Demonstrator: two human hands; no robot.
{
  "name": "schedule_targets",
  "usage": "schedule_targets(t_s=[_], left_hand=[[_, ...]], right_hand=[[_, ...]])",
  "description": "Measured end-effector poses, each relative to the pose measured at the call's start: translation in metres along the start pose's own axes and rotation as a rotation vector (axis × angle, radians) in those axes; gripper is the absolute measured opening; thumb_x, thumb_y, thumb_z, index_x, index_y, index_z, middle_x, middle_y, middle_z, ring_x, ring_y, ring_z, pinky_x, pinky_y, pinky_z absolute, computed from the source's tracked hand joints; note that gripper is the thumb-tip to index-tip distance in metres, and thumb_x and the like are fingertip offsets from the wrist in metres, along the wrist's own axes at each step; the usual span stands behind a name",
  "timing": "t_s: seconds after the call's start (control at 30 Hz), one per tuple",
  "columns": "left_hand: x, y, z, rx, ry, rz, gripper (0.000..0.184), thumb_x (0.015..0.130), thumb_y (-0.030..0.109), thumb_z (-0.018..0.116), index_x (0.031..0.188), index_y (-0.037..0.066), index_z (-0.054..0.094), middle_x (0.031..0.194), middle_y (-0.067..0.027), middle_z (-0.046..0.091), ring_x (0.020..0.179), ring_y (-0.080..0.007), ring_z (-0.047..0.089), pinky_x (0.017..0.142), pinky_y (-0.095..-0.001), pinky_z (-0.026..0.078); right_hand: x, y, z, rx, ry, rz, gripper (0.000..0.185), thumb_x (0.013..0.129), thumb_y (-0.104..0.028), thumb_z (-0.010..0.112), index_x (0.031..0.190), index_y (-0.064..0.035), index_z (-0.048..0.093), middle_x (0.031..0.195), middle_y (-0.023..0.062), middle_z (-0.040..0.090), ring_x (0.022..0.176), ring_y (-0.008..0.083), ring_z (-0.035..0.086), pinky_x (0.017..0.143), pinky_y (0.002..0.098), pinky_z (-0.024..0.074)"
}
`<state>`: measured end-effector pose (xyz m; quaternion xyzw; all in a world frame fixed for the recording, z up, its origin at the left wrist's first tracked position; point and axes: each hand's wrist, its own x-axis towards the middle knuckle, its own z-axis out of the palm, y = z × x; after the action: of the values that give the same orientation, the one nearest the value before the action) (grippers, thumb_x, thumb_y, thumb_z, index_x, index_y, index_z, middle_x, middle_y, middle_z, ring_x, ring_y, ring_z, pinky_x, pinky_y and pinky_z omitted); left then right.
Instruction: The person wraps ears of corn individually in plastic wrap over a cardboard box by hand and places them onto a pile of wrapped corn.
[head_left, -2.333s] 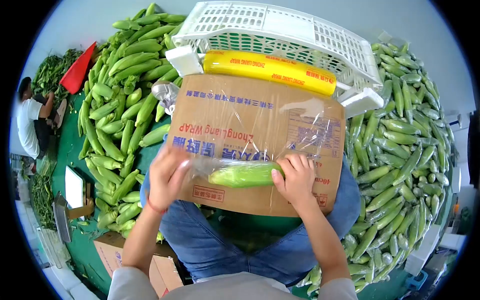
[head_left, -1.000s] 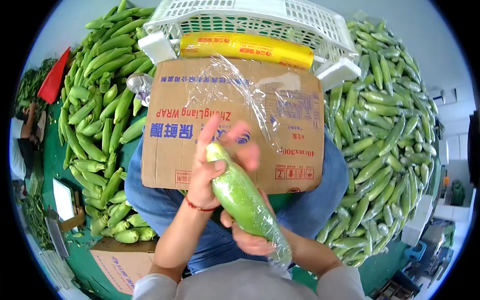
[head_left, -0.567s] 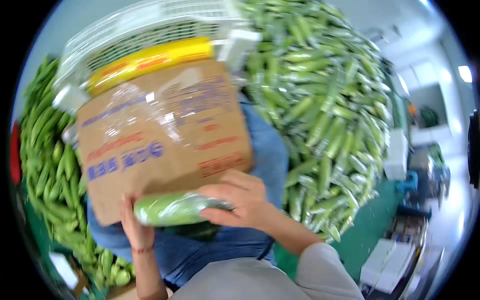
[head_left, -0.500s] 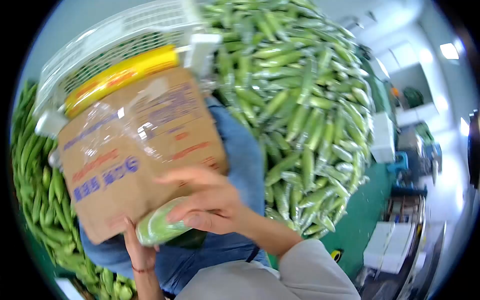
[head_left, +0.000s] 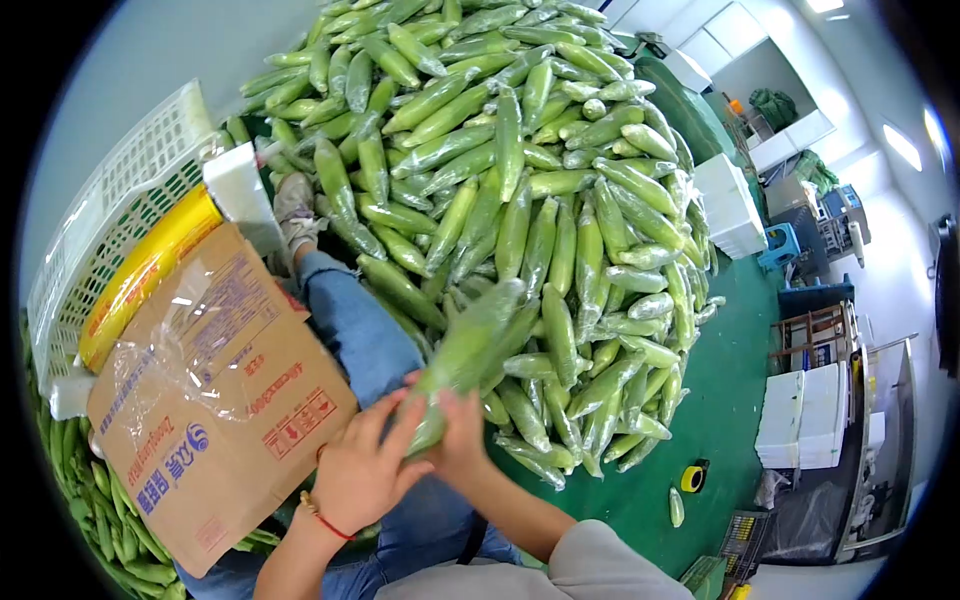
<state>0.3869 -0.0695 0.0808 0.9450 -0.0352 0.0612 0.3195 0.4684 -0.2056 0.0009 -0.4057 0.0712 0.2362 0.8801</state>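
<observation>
An ear of corn [head_left: 472, 340] in its green husk, wrapped in clear film, is tilted up and away from me, its far part blurred by motion. My left hand [head_left: 360, 475], with a red string bracelet on the wrist, has its fingers at the ear's lower end. On the other side, my right hand [head_left: 460, 435] closes round the same lower part. Beyond the ear lies a big heap of film-wrapped corn [head_left: 560, 240]. To the left, a cardboard box [head_left: 220, 370] lies over my lap, with a yellow roll of cling film [head_left: 150, 275] along its far edge.
A white plastic crate [head_left: 115, 190] stands behind the roll, beside a white foam block [head_left: 243, 200]. Unwrapped green corn [head_left: 110, 510] lies at the lower left. On the green floor [head_left: 720, 390] are a tape roll [head_left: 693, 478] and one loose ear [head_left: 677, 507]. White boxes [head_left: 800, 420] stand at right.
The ear moved from the box's near edge rightward toward the heap, and now points up and away. Both hands went with it. My view turned, so the box appears further left.
</observation>
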Motion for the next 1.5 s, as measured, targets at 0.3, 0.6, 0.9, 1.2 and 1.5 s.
schedule_targets(t_s=[0.3, 0.6, 0.9, 1.2, 1.5], left_hand=[[-0.046, -0.069, 0.009, -0.091, 0.115, -0.272, 0.053, 0.083, 0.005, 0.065, 0.134, -0.001, 0.049, 0.125, -0.0193, 0.056, 0.109, -0.0340, 0.058, 0.095, -0.0382, 0.046], [-0.057, -0.104, -0.038, -0.323, 0.272, -0.484, 0.055, 0.097, 0.014, 0.055, 0.147, 0.007, 0.034, 0.131, -0.0158, 0.054, 0.108, -0.0281, 0.057, 0.089, -0.0330, 0.049], [-0.085, -0.134, -0.045, 0.086, 0.194, -0.555, 0.048, 0.098, 0.013, 0.053, 0.144, 0.005, 0.040, 0.114, -0.0178, 0.063, 0.096, -0.0267, 0.063, 0.085, -0.0342, 0.051], [-0.105, -0.126, -0.057, 0.114, 0.276, -0.646, 0.046, 0.099, 0.015, 0.052, 0.142, 0.004, 0.042, 0.114, -0.0174, 0.064, 0.098, -0.0279, 0.062, 0.085, -0.0352, 0.051], [-0.125, -0.152, -0.062, 0.197, 0.197, -0.727, 0.047, 0.101, 0.028, 0.048, 0.141, 0.003, 0.043, 0.121, -0.0214, 0.061, 0.103, -0.0313, 0.061, 0.086, -0.0383, 0.052]], right_hand=[[0.099, -0.226, -0.091, -0.428, 0.462, -0.313, 0.073, 0.090, -0.014, 0.056, 0.150, -0.0225, 0.014, 0.124, 0.0158, 0.052, 0.094, 0.0304, 0.062, 0.071, 0.0433, 0.0549], [0.255, -0.325, -0.156, 0.364, 0.288, -0.657, 0.057, 0.090, -0.028, 0.066, 0.135, -0.0083, 0.038, 0.129, 0.0109, 0.050, 0.115, 0.0297, 0.053, 0.098, 0.0480, 0.0453], [0.299, -0.354, -0.200, 0.381, 0.383, -0.628, 0.067, 0.082, -0.051, 0.068, 0.134, -0.0139, 0.048, 0.133, 0.0073, 0.052, 0.121, 0.0285, 0.048, 0.104, 0.0513, 0.0374], [0.234, -0.357, -0.193, 0.216, 0.418, -0.732, 0.062, 0.084, -0.057, 0.058, 0.130, -0.0146, 0.052, 0.123, 0.0096, 0.057, 0.114, 0.0295, 0.053, 0.099, 0.0507, 0.0405], [0.246, -0.425, -0.318, -0.985, 0.955, -0.533, 0.082, 0.082, -0.061, 0.059, 0.147, -0.0154, 0.036, 0.138, 0.0252, 0.046, 0.125, 0.0382, 0.049, 0.100, 0.0486, 0.0423]])
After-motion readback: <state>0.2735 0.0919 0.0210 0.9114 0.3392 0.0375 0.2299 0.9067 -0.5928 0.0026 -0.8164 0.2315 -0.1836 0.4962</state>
